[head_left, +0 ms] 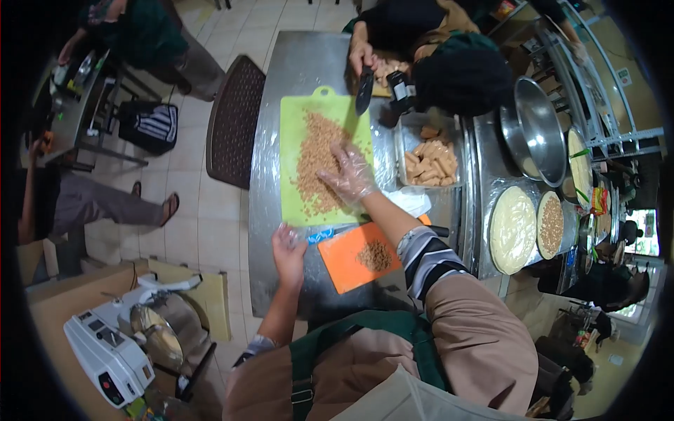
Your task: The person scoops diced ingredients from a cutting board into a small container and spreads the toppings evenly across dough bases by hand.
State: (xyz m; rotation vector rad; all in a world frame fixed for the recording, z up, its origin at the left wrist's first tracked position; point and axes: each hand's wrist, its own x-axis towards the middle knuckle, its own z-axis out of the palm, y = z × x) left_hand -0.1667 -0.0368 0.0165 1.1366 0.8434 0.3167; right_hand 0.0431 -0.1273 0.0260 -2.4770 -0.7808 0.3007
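Brown chopped bits [316, 158] are spread over a light green cutting board [291, 119] on the metal table. My right hand [347, 174], in a clear plastic glove, lies on these bits with its fingers spread. At the board's near left corner is my left hand [288, 245], its fingers bent against the edge and partly hidden under clear plastic. Between my arms lies an orange cutting board [340, 259] with a small heap of darker chopped bits [374, 256]. A blue-and-white packet [321, 236] sits beside the left hand. A dark handle [439, 231] juts out past my right forearm.
Across the table a co-worker's hand [361, 57] holds a knife [364, 91] over the green board's far edge. A clear container [460, 158] holds brown pieces. Rightward are dough rounds [512, 230] and a metal bowl [544, 140]. A brown chair [235, 119] stands left.
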